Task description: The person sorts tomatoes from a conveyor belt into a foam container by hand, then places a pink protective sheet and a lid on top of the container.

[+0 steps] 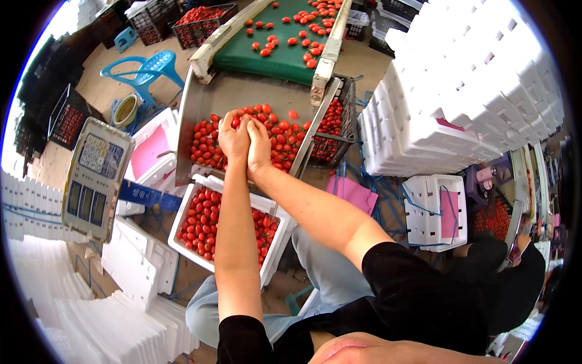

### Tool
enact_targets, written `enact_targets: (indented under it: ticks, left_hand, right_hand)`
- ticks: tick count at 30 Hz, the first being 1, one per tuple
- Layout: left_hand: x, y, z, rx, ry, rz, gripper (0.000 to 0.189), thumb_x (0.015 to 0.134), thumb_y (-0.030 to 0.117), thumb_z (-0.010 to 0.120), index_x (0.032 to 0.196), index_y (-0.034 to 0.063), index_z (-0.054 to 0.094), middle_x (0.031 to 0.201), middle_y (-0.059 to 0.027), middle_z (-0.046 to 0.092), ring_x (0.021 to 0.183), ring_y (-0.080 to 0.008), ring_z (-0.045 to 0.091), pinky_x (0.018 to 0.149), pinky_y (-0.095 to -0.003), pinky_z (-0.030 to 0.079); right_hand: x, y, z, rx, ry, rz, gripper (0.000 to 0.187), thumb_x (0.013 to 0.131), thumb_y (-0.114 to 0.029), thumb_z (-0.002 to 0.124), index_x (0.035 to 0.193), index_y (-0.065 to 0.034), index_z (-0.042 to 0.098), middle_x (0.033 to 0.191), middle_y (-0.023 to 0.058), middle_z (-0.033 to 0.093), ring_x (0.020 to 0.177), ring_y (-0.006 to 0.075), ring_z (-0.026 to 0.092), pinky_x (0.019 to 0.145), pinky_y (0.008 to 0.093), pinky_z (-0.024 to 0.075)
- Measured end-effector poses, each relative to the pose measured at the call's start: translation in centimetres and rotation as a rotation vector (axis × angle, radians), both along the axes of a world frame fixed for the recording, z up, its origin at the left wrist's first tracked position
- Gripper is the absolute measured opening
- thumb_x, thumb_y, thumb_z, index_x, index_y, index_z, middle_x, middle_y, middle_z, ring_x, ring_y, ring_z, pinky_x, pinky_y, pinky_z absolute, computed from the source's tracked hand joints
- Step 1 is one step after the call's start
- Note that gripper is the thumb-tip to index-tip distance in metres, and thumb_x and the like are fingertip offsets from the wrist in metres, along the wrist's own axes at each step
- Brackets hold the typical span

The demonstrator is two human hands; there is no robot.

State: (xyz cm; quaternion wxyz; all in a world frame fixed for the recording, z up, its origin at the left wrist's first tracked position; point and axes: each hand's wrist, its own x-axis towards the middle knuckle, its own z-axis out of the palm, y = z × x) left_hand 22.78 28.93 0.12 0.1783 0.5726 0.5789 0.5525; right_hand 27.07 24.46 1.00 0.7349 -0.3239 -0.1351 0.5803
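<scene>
My left hand (234, 136) and my right hand (259, 143) lie side by side, touching, over small red tomatoes (209, 148) in a metal chute tray (182, 132). Both hands are cupped, with red tomatoes showing at the fingers of the left one; what lies under the right palm is hidden. Just below the tray, a white foam box (179, 234) holds many more tomatoes, partly covered by my left forearm. Beyond the tray, a green conveyor belt (254, 61) carries scattered tomatoes.
At the left stands a weighing scale display (97, 182). White foam boxes (436, 109) are stacked high at the right. A black crate (348, 141) of tomatoes is beside the chute. Foam lids (136, 259) lie lower left, a blue plastic chair (157, 68) stands upper left, and a co-worker (518, 286) is at the right.
</scene>
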Motion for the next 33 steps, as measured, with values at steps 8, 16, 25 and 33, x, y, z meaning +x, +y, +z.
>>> enact_targets:
  ticks: [8, 16, 25, 33]
  left_hand:
    - [-5.0, -12.2, 2.3, 0.158, -0.321, 0.403, 0.017, 0.090, 0.014, 0.068, 0.102, 0.0019, 0.065, 0.098, -0.0079, 0.064, 0.092, -0.0200, 0.060, 0.083, -0.0321, 0.049]
    - [-13.9, -19.0, -8.3, 0.091, -0.736, 0.360, 0.017, 0.089, 0.000, 0.064, 0.105, -0.0046, 0.065, 0.100, -0.0086, 0.067, 0.088, -0.0171, 0.063, 0.080, -0.0262, 0.052]
    - [-16.5, -25.8, -4.0, -0.068, -1.055, 0.475, 0.009, 0.091, 0.004, 0.062, 0.097, 0.0092, 0.065, 0.082, -0.0011, 0.067, 0.059, -0.0079, 0.058, 0.046, -0.0218, 0.041]
    - [-5.4, -24.2, -0.5, 0.080, -0.201, 0.417, 0.020, 0.087, 0.006, 0.062, 0.105, -0.0017, 0.066, 0.100, -0.0102, 0.068, 0.092, -0.0196, 0.064, 0.082, -0.0286, 0.049]
  right_hand:
    - [-3.0, -8.6, 2.7, 0.154, -0.179, 0.534, 0.026, 0.101, -0.022, 0.051, 0.121, -0.0066, 0.059, 0.113, 0.0021, 0.060, 0.105, 0.0100, 0.055, 0.092, 0.0258, 0.0451]
    - [-7.2, -8.4, -2.3, 0.183, -0.950, 0.835, 0.053, 0.092, -0.048, 0.056, 0.114, 0.0000, 0.059, 0.106, 0.0188, 0.062, 0.102, 0.0279, 0.060, 0.086, 0.0413, 0.0474]
    - [-3.9, -10.7, 2.2, -0.117, -0.438, 0.886, 0.027, 0.097, -0.035, 0.057, 0.102, -0.0086, 0.058, 0.095, 0.0032, 0.057, 0.086, 0.0133, 0.053, 0.078, 0.0309, 0.0458]
    - [-4.9, -15.4, -1.3, -0.001, -0.043, 1.054, 0.031, 0.099, -0.037, 0.052, 0.112, -0.0099, 0.062, 0.102, 0.0019, 0.063, 0.090, 0.0132, 0.058, 0.079, 0.0290, 0.0477]
